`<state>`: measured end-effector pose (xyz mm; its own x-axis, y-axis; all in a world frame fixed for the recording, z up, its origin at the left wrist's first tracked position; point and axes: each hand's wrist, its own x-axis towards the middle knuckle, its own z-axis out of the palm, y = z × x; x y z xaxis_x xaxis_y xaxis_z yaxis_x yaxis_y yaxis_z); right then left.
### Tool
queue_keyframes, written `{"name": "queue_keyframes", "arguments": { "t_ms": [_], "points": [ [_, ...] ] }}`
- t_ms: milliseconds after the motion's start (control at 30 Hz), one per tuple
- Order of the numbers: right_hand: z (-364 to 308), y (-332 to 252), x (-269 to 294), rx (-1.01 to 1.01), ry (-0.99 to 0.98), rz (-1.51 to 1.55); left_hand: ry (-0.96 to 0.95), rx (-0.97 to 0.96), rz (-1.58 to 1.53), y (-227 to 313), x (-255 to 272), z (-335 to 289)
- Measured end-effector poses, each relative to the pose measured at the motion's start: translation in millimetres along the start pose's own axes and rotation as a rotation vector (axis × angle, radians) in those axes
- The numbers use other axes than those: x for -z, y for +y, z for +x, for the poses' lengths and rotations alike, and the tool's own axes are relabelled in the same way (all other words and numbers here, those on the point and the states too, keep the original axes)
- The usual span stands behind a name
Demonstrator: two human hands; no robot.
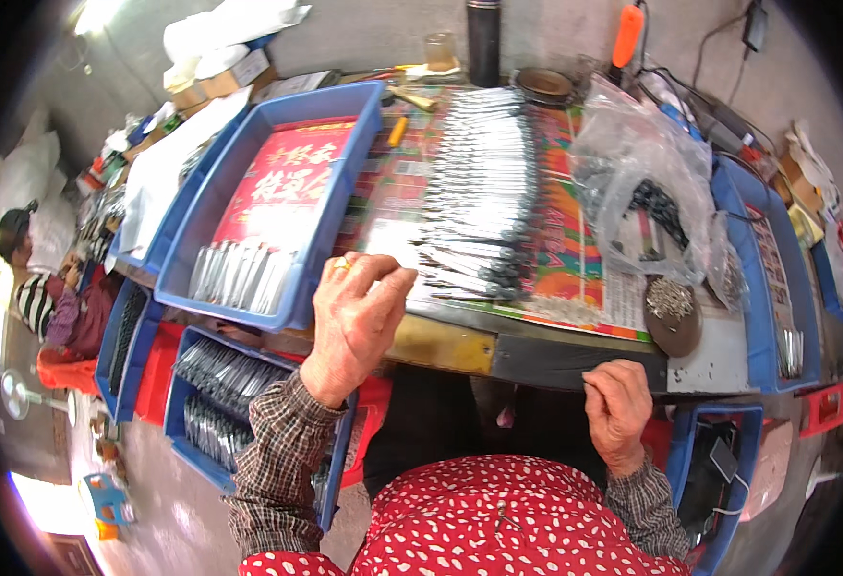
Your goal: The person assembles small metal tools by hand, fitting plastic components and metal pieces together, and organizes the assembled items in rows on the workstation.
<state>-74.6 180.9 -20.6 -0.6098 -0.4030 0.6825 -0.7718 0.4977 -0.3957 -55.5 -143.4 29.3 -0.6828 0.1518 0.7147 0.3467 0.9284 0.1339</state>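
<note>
A long row of slender silvery metal pieces with dark ends (479, 182) lies side by side on the paper-covered table. My left hand (359, 302) is above the table's front edge, between that row and a blue tray (292, 312). Its fingers are curled and closed; what they hold, if anything, is hidden. Beside the front edge, my right hand (618, 408) is low, thumb and fingers pressed together; I cannot make out anything in them. In the blue tray, several silvery pieces (241, 274) lie at the near end, on red printed paper.
A brown dish (676, 336) of small metal parts sits at the front right edge, near a clear plastic bag (647, 192) with black pieces. Another blue tray (762, 288) stands at the right. Below left, a blue crate (196, 446) holds dark-handled pieces. A person (66, 298) sits far left.
</note>
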Motion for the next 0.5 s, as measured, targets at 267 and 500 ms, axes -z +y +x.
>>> {"name": "queue_keyframes", "arguments": {
  "t_ms": [267,500],
  "points": [
    [2,-2,-2,-0.014,-0.023,-0.001,-0.111,0.312,0.330,-81,72,-11],
    [5,-7,-5,-0.011,-0.047,-0.019,-0.392,0.388,0.280,-138,77,-33]
  ]
}}
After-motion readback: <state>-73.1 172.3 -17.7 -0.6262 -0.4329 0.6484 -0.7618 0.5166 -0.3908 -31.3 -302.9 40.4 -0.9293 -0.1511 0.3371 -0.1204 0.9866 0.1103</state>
